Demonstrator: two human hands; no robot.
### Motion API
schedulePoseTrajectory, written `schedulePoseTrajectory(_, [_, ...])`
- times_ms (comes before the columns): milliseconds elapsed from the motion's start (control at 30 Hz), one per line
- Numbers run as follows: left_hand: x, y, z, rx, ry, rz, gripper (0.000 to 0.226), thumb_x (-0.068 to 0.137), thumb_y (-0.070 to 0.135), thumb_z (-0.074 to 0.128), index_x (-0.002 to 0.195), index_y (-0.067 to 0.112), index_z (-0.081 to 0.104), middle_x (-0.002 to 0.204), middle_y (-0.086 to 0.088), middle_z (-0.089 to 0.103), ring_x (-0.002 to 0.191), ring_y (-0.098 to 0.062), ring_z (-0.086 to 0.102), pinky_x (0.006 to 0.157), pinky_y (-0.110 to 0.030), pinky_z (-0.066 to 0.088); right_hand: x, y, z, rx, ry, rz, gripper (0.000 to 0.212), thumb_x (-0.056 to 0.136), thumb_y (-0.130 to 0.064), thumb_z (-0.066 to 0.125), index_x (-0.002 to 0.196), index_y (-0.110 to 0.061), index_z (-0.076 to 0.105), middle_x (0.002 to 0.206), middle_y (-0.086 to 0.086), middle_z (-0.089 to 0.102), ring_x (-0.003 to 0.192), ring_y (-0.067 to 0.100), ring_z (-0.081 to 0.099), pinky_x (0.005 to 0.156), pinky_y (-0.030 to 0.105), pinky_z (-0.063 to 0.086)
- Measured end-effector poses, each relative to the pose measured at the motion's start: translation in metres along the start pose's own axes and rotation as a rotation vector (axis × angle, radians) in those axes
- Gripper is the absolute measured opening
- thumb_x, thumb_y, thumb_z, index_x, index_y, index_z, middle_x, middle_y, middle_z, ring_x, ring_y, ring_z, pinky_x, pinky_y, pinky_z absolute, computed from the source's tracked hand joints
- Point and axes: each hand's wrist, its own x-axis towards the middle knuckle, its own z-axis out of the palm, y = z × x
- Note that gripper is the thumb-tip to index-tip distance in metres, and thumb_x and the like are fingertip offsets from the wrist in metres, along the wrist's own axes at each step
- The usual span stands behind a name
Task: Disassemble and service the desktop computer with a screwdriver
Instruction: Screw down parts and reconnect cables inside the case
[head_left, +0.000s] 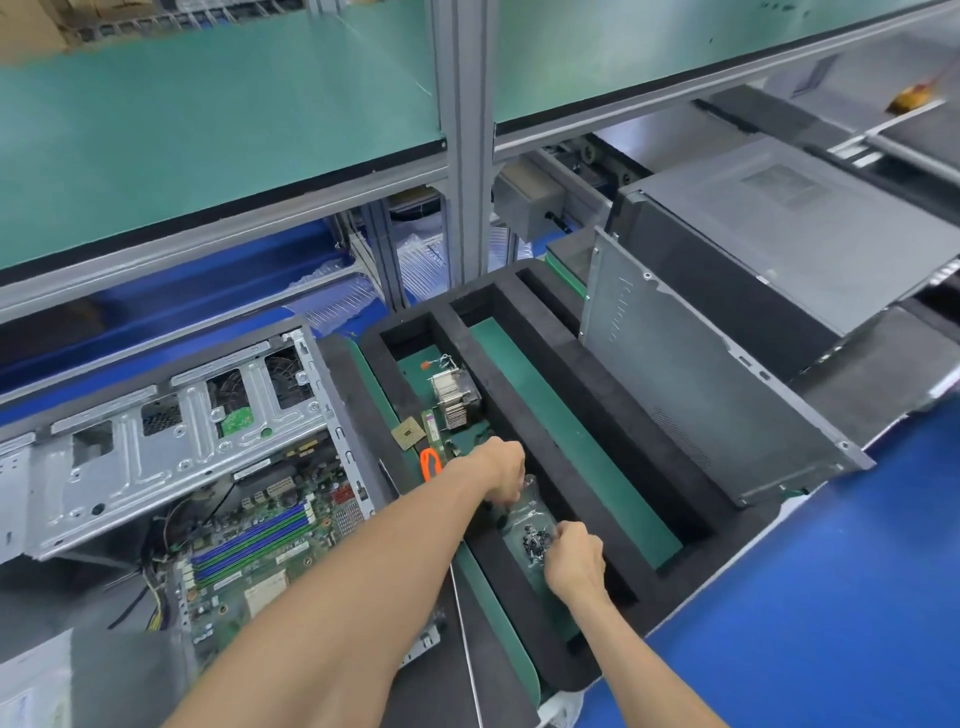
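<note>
The open desktop case (156, 447) lies at the left with its motherboard (249, 551) exposed. To its right sits a black foam tray (550, 364). In the tray's left compartment lie a heatsink (454, 400), a CPU chip (406, 435), a memory stick (431, 431) and an orange-handled tool (430, 464). A clear plastic bag (530, 512) with several small dark screws (537, 543) lies in the same compartment. My left hand (501, 470) pinches the bag's upper edge. My right hand (574, 558) has its fingers curled at the screws; what they hold is hidden.
The removed side panel (691, 395) leans against the tray's right side. Closed computer cases (810, 228) stand on the conveyor at the back right. A green shelf (208, 114) on an aluminium frame overhangs the bench. Blue mat (857, 597) lies at the right.
</note>
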Motion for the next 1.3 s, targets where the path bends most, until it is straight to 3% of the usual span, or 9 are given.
schedulePoseTrajectory(133, [0.011, -0.002, 0.010, 0.010, -0.015, -0.024, 0.018, 0.083, 0.007, 0.078, 0.100, 0.003, 0.074, 0.103, -0.012, 0.073, 0.097, -0.028, 0.069, 0.088, -0.041, 0.058, 0.008, 0.007, 0.010, -0.134, -0.025, -0.020, 0.012, 0.098, -0.003, 0.045, 0.104, -0.004, 0.056, 0.117, 0.017, 0.059, 0.099, 0.035, 0.058, 0.076, 0.034, 0.041])
schedulePoseTrajectory(267, [0.018, -0.004, 0.015, 0.038, -0.002, -0.054, 0.027, 0.079, 0.017, 0.084, 0.103, 0.008, 0.073, 0.106, -0.010, 0.071, 0.098, -0.030, 0.067, 0.090, -0.043, 0.057, 0.016, 0.015, 0.019, -0.220, -0.038, -0.054, 0.020, 0.095, 0.003, 0.045, 0.112, -0.005, 0.052, 0.121, 0.017, 0.058, 0.109, 0.036, 0.058, 0.082, 0.038, 0.046])
schedulePoseTrajectory(433, [0.022, -0.005, 0.025, 0.131, 0.019, -0.066, 0.035, 0.078, 0.024, 0.085, 0.107, 0.013, 0.068, 0.111, -0.008, 0.068, 0.102, -0.030, 0.066, 0.088, -0.044, 0.056, 0.022, 0.018, 0.025, -0.442, 0.000, -0.154, 0.062, 0.091, 0.004, 0.059, 0.146, -0.003, 0.031, 0.126, 0.016, 0.060, 0.116, 0.034, 0.061, 0.083, 0.037, 0.053])
schedulePoseTrajectory(533, [0.022, -0.005, 0.027, 0.175, 0.036, -0.058, 0.037, 0.080, 0.025, 0.084, 0.109, 0.012, 0.065, 0.114, -0.009, 0.064, 0.104, -0.032, 0.065, 0.086, -0.044, 0.055, 0.024, 0.020, 0.025, -0.579, 0.055, -0.227, 0.076, 0.089, 0.007, 0.059, 0.154, -0.006, 0.020, 0.124, 0.013, 0.062, 0.112, 0.030, 0.065, 0.079, 0.034, 0.054])
schedulePoseTrajectory(667, [0.019, -0.003, 0.022, 0.166, 0.032, -0.051, 0.040, 0.080, 0.024, 0.084, 0.109, 0.008, 0.061, 0.113, -0.012, 0.060, 0.102, -0.034, 0.064, 0.082, -0.042, 0.054, 0.020, 0.018, 0.021, -0.605, 0.072, -0.286, 0.071, 0.087, 0.009, 0.061, 0.148, -0.005, 0.026, 0.117, 0.012, 0.065, 0.105, 0.029, 0.068, 0.066, 0.030, 0.048])
schedulePoseTrajectory(867, [0.002, 0.004, -0.004, 0.102, 0.124, 0.020, 0.028, 0.083, 0.019, 0.081, 0.107, 0.008, 0.072, 0.108, -0.012, 0.067, 0.098, -0.033, 0.067, 0.086, -0.045, 0.058, 0.005, -0.012, 0.000, -0.532, 0.086, -0.381, 0.052, 0.089, 0.007, 0.057, 0.133, -0.008, 0.035, 0.113, 0.014, 0.063, 0.103, 0.033, 0.065, 0.066, 0.034, 0.044])
schedulePoseTrajectory(1033, [-0.034, -0.002, -0.036, 0.008, 0.334, 0.146, 0.018, 0.090, 0.020, 0.069, 0.105, 0.016, 0.077, 0.103, -0.003, 0.075, 0.094, -0.022, 0.069, 0.088, -0.037, 0.057, -0.016, -0.049, -0.027, -0.338, 0.208, -0.526, 0.022, 0.103, -0.015, 0.047, 0.124, -0.012, 0.042, 0.099, 0.014, 0.066, 0.092, 0.036, 0.064, 0.065, 0.038, 0.045])
schedulePoseTrajectory(1133, [-0.065, -0.017, -0.049, -0.082, 0.490, 0.210, 0.016, 0.093, 0.022, 0.064, 0.102, 0.017, 0.077, 0.100, 0.003, 0.076, 0.092, -0.015, 0.067, 0.090, -0.032, 0.054, -0.031, -0.072, -0.041, -0.278, 0.259, -0.628, 0.022, 0.107, -0.026, 0.040, 0.122, -0.012, 0.047, 0.097, 0.015, 0.068, 0.090, 0.038, 0.064, 0.072, 0.044, 0.053])
schedulePoseTrajectory(1300, [-0.117, -0.054, -0.051, -0.298, 0.714, 0.255, 0.012, 0.091, 0.018, 0.068, 0.095, 0.020, 0.079, 0.089, 0.009, 0.075, 0.083, -0.003, 0.064, 0.083, -0.023, 0.051, -0.065, -0.115, -0.044, -0.142, 0.279, -0.827, 0.020, 0.105, -0.025, 0.045, 0.116, -0.012, 0.057, 0.096, 0.010, 0.070, 0.086, 0.034, 0.065, 0.066, 0.039, 0.044])
